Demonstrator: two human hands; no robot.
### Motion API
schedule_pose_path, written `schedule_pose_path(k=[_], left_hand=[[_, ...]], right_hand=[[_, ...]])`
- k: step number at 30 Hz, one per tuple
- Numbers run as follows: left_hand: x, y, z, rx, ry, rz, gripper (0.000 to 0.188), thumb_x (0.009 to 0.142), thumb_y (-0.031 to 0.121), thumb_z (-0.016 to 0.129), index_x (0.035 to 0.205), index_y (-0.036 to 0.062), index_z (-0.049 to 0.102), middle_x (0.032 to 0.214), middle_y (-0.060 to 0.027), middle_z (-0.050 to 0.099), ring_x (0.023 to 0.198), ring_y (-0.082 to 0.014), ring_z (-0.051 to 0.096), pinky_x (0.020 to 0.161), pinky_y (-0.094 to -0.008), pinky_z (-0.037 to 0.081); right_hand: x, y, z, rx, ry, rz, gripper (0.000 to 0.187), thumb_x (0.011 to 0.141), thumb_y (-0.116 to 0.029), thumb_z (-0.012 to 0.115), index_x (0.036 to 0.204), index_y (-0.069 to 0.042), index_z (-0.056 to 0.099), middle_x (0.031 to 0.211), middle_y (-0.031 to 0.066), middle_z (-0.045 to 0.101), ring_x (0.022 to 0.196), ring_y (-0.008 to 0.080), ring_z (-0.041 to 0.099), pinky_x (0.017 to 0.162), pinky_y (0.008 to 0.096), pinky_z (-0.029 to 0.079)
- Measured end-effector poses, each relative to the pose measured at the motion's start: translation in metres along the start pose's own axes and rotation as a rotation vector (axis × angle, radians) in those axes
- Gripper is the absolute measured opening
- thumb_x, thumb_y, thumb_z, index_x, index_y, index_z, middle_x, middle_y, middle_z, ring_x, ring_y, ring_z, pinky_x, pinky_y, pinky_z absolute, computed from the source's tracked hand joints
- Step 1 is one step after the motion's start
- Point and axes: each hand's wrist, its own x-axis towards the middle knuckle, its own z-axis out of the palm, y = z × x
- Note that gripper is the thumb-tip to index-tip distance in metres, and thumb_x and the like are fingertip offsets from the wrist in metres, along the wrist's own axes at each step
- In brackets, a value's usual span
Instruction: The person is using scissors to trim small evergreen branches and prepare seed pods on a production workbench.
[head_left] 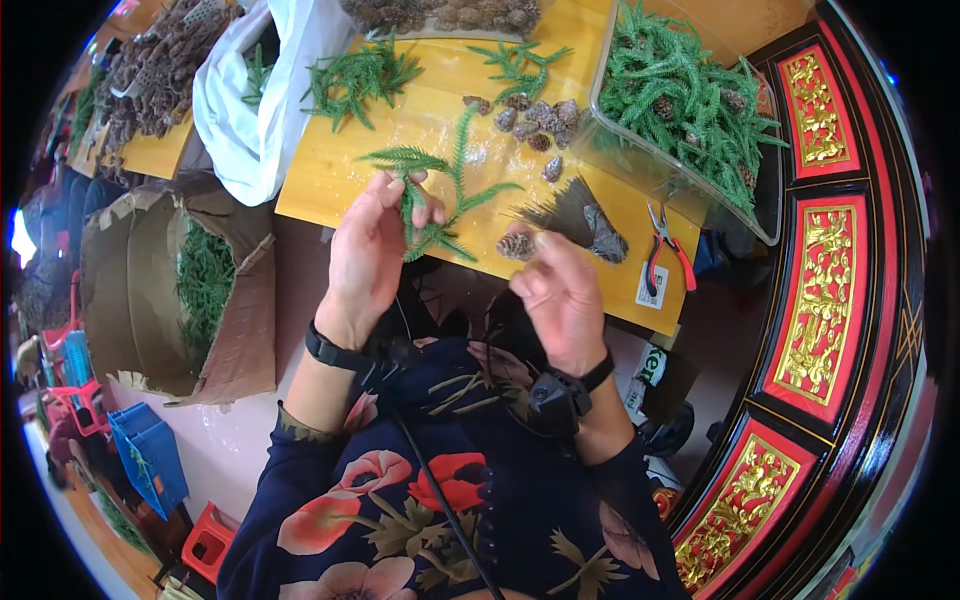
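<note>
Over the near edge of the yellow table (335, 180), my left hand (375, 235) is closed on an artificial green pine sprig (460, 180) whose tips fan out above and beside the fingers. My right hand (560, 300) pinches a small brown pine cone (516, 245) between thumb and finger, a short way right of the sprig. Beyond it, several loose pine cones (540, 120) lie in a cluster. A bundle of dark thin wires (575, 220) rests just past my right hand. Red-handled pliers (665, 250) lie at the table's right corner.
A clear plastic bin (690, 180) full of green sprigs stands at the right. Loose sprigs (360, 80) and a white plastic bag (245, 130) sit at the far left. A cardboard box (140, 290) with greenery is on the floor. Carved red-and-gold panels (820, 300) line the right side.
</note>
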Motion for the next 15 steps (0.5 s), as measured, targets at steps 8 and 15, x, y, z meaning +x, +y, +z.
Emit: schedule_pose_path(k=[8, 15], left_hand=[[-0.004, 0.006, 0.023, 0.384, 0.103, -0.035, 0.021, 0.093, 0.011, 0.053, 0.111, 0.0014, 0.056, 0.096, -0.0074, 0.063, 0.081, -0.0101, 0.056, 0.067, -0.0214, 0.04], [-0.011, 0.005, 0.039, 0.715, 0.094, 0.214, 0.02, 0.089, 0.005, 0.058, 0.109, 0.0012, 0.06, 0.098, -0.0049, 0.064, 0.08, -0.0062, 0.054, 0.069, -0.0197, 0.041]], right_hand=[[-0.003, -0.031, 0.021, -0.551, -0.064, -0.313, 0.004, 0.088, -0.005, 0.058, 0.09, -0.001, 0.059, 0.098, 0.0142, 0.067, 0.051, 0.0041, 0.046, 0.05, 0.0177, 0.038], [0.0, -0.028, 0.046, -0.792, -0.159, -0.446, 0.002, 0.087, 0.0, 0.058, 0.089, -0.001, 0.057, 0.098, 0.0126, 0.067, 0.055, 0.002, 0.048, 0.053, 0.0175, 0.042]])
